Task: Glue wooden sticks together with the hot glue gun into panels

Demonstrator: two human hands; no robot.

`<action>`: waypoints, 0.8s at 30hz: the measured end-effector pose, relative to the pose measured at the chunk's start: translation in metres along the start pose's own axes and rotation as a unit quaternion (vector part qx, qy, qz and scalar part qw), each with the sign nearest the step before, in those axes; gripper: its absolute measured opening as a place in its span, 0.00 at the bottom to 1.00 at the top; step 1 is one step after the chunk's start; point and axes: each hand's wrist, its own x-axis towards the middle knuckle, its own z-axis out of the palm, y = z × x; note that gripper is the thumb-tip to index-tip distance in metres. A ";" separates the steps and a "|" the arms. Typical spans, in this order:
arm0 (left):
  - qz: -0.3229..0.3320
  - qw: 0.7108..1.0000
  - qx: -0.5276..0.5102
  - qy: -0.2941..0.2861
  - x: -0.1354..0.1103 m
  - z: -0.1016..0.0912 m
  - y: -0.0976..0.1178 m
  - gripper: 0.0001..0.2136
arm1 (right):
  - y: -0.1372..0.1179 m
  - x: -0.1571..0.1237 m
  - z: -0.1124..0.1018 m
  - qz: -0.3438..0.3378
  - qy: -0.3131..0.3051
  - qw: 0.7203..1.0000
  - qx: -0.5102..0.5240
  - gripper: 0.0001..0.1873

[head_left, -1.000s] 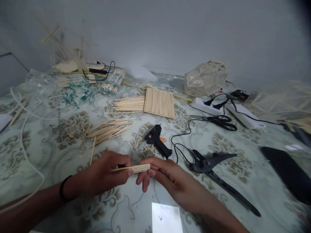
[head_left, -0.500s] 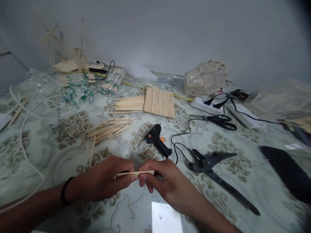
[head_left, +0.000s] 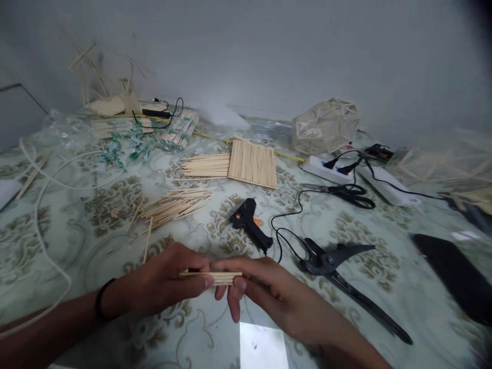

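Observation:
Near the front of the table, a small row of wooden sticks [head_left: 225, 278] lies between my two hands, seen almost edge-on. My left hand [head_left: 169, 279], with a dark band at the wrist, is closed on its left end, thumb along the near side. At the right end my right hand [head_left: 265, 287] pinches the same sticks, its lower fingers hanging beneath. Just beyond them lies a black glue gun [head_left: 249, 223] with an orange trigger. Left of it is a loose pile of sticks [head_left: 175, 207]. Farther back rests a flat panel of sticks [head_left: 252, 164].
Large black shears [head_left: 332, 261] and a dark phone-like slab [head_left: 449, 271] lie right. Scissors [head_left: 346, 192], power strips [head_left: 326, 168] and cords stand behind. Stick frameworks [head_left: 326, 125] and packaged sticks [head_left: 180, 129] line the wall. A white cable [head_left: 38, 225] curves at left.
The held sticks have tilted so more of their row shows. My right hand's fingers have shifted, with the lower ones now extended downward. The table things stay in place.

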 end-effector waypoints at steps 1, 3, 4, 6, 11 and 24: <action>-0.001 1.000 0.001 0.003 0.000 0.002 0.000 0.16 | 0.001 0.001 0.001 0.014 0.012 1.000 0.014 0.17; -0.013 1.000 0.008 0.005 0.002 0.005 0.000 0.16 | 0.003 0.003 0.003 0.048 0.038 0.998 0.020 0.14; -0.022 1.000 0.013 0.004 0.002 0.008 0.000 0.16 | 0.004 0.004 0.005 0.066 0.050 0.997 0.007 0.12; -0.030 0.999 0.031 0.003 0.003 0.011 0.000 0.17 | 0.005 0.006 0.008 0.101 0.075 0.991 -0.036 0.13; -0.013 0.999 0.052 0.010 0.004 0.012 0.000 0.17 | 0.001 0.009 0.012 0.142 0.117 0.980 -0.081 0.21; -0.018 1.000 0.003 -0.010 0.002 -0.001 0.002 0.17 | -0.013 0.002 -0.001 0.074 0.024 0.994 -0.082 0.17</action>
